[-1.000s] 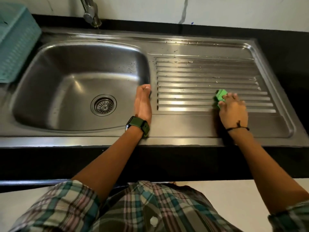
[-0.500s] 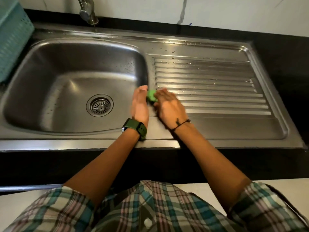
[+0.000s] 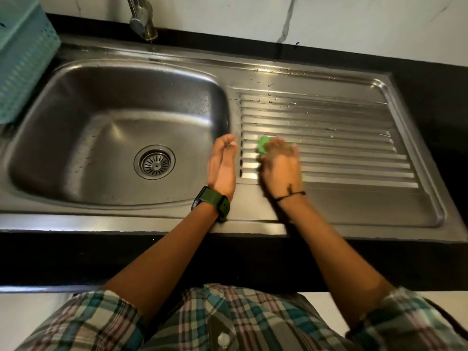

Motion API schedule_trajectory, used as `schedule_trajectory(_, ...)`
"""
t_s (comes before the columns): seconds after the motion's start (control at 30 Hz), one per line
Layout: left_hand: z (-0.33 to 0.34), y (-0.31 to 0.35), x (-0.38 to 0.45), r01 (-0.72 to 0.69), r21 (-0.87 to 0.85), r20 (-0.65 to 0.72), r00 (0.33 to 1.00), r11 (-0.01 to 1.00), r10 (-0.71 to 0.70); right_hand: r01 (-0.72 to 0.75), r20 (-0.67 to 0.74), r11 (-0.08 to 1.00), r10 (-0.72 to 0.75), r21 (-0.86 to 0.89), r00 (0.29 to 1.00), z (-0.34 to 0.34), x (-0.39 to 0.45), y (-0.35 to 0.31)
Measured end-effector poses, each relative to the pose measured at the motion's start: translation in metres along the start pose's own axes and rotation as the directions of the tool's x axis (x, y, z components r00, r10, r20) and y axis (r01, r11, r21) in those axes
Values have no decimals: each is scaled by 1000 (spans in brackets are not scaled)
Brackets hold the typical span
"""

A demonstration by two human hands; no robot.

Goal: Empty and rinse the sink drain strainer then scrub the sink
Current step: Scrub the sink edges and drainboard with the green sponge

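The steel sink [image 3: 76, 138] fills the left half, with the round drain strainer [image 3: 154, 162] seated in its bottom. To its right lies the ribbed drainboard [image 3: 342, 148]. My right hand [image 3: 281, 168], blurred by motion, holds a green scrub pad [image 3: 262, 145] down on the left end of the ribs. My left hand [image 3: 222, 165] rests on its edge on the strip between basin and drainboard, palm turned right, fingers loosely bent, holding nothing.
A faucet spout [image 3: 141, 21] hangs over the sink's back rim. A teal plastic basket [image 3: 22, 54] stands at the far left on the black counter [image 3: 430, 79]. Water drops dot the drainboard's far edge. A white wall runs behind.
My right hand swept the green pad from the drainboard's middle left to my left hand, then a little back right. The left hand stayed on the divider and tilted up on its edge.
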State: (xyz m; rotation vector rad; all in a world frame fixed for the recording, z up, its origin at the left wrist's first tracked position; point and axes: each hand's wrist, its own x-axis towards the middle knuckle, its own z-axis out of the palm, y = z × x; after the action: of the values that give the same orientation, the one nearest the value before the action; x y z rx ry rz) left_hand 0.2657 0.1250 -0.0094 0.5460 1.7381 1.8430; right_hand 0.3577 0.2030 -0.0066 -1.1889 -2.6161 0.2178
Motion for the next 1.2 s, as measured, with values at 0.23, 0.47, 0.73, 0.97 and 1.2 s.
schedule_trajectory(0.23,-8,-1,6,77,-218,-132,985,973,-108,304,140,952,-304,25,942,27,23,-52)
schedule_trajectory(0.47,-3,2,-1,63,5,-35,997,998,-63,-200,30,979,200,23,979,-38,2,111)
schedule_trajectory(0.73,8,3,1,25,108,-2,1000,994,-25,-118,20,993,118,30,993,-10,16,54)
schedule_trajectory(0.97,2,7,9,91,-48,-93,991,995,-95,317,156,948,-310,-27,938,33,42,-57)
schedule_trajectory(1.2,6,0,8,50,69,16,999,996,-51,63,74,998,-64,19,995,-7,38,52)
